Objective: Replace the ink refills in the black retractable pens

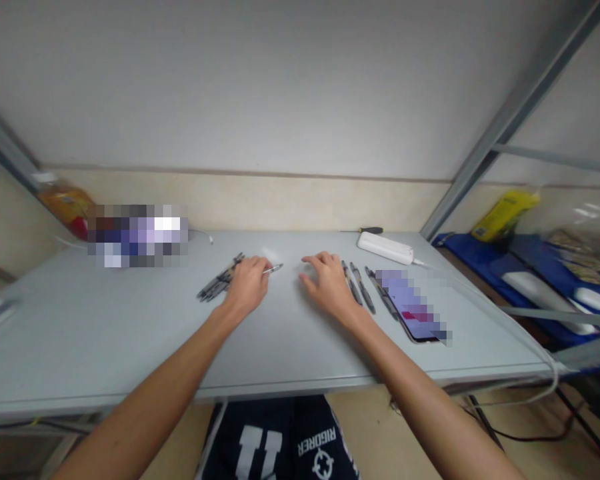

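My left hand [249, 285] is closed around a slim pen [276, 269], whose silvery tip points right past my fingers. Just left of that hand lies a bunch of dark pens [215, 287], side by side on the desk and partly covered by the hand. Across a short gap, my right hand [326, 279] hovers at or near the desk top with thumb and index finger apart, nothing between them. Beside its right edge are several more dark pens [363, 288], lying in a loose row. A phone [415, 307], its screen blurred out, lies right of them.
The grey desk [130, 340] meets a wall at the back. A white power strip [385, 248] with a cable and a screwdriver [373, 230] are at the back right. A bottle of orange liquid [67, 203] stands far left. Metal posts [467, 127] frame the right side.
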Action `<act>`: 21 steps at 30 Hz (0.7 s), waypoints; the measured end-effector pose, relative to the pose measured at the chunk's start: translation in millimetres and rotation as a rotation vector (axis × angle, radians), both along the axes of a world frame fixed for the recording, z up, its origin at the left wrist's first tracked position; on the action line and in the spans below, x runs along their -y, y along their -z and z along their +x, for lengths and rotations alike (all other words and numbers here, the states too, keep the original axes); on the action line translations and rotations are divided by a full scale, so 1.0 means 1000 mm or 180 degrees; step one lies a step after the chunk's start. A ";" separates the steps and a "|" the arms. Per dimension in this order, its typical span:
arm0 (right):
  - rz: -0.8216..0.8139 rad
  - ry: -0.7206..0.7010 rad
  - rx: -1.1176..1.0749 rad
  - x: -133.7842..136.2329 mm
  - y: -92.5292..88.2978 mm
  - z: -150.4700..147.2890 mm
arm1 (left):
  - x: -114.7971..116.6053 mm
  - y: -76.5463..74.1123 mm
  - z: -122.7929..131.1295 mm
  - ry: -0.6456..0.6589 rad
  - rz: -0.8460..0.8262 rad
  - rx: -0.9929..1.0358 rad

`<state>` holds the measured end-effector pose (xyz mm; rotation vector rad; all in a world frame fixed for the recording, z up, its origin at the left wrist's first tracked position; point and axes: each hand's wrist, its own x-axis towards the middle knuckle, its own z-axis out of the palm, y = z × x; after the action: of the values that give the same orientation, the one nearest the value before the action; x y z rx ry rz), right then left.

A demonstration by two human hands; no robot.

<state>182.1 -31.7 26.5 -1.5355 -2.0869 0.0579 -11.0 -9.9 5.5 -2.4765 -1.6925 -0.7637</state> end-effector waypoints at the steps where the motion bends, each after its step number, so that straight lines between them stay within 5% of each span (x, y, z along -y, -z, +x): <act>1: 0.0032 -0.0159 -0.0122 -0.001 0.003 -0.004 | 0.000 0.001 0.001 0.0151 0.0037 0.0152; 8: -0.0145 -0.0659 -0.1130 -0.010 0.022 -0.010 | 0.005 0.001 0.010 0.1052 0.0020 0.0873; 16: -0.1006 -0.0660 -0.2673 -0.005 0.018 -0.001 | 0.014 -0.006 0.017 0.1129 -0.0155 0.1183; 21: -0.0972 -0.0497 -0.3197 -0.006 0.019 0.002 | 0.013 -0.005 0.016 0.1117 -0.0200 0.1063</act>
<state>183.6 -25.3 7.2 -1.1106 -1.3845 1.0181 5.2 -22.8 10.5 -2.8634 -1.3885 -1.2354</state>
